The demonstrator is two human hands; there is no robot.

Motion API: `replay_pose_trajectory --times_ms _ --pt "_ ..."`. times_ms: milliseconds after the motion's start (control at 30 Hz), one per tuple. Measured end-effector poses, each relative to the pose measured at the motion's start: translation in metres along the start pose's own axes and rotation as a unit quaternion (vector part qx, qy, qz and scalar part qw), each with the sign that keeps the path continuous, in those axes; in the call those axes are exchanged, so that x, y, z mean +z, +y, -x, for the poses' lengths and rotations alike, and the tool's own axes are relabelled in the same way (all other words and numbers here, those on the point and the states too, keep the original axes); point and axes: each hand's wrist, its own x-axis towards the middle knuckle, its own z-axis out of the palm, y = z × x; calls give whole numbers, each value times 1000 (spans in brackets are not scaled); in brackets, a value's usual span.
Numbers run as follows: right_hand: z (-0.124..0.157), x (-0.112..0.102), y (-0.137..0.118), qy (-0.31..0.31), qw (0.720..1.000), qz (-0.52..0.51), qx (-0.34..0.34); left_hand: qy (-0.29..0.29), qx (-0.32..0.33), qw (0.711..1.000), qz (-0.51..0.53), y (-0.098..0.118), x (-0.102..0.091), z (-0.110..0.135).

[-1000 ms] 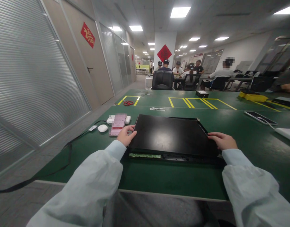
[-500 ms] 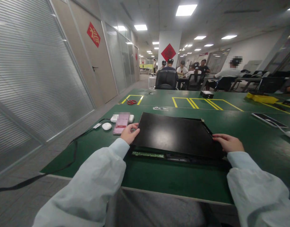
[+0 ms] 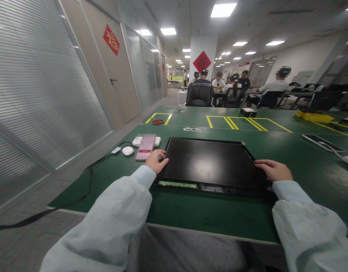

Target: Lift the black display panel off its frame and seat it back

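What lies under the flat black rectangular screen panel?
A black rectangular frame shows at its far and near edges, with a narrow green strip nearside; the panel hides whatever else is underneath.

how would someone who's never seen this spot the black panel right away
Find the green table, then the left hand and right hand at its near side. Between them lies the black panel, a black frame showing along its edges. Unlike that narrow frame, it's one broad, flat sheet with pale glare.
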Motion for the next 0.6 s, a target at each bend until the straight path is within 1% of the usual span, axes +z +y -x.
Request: replay_pose_trajectory --times_ms 67,167,300,400,500,600 --pt "0 0 -1 -4 1000 5 9 0 14 1000 -8 -1 0 0" --pt "-1 0 0 4 1000 -6 -13 3 28 1000 -11 -2 0 -1" --pt "-2 2 3 24 999 -15 -32 2 13 1000 -12 -5 1 -1" --pt "0 1 2 21 999 -10 -35 -3 2 1000 -10 -7 2 -2" --pt "2 -1 -4 10 1000 8 -13 -6 -4 1000 -2 -6 3 -1" --pt "4 -2 -8 0 1000 18 14 -16 8 1000 9 0 5 0"
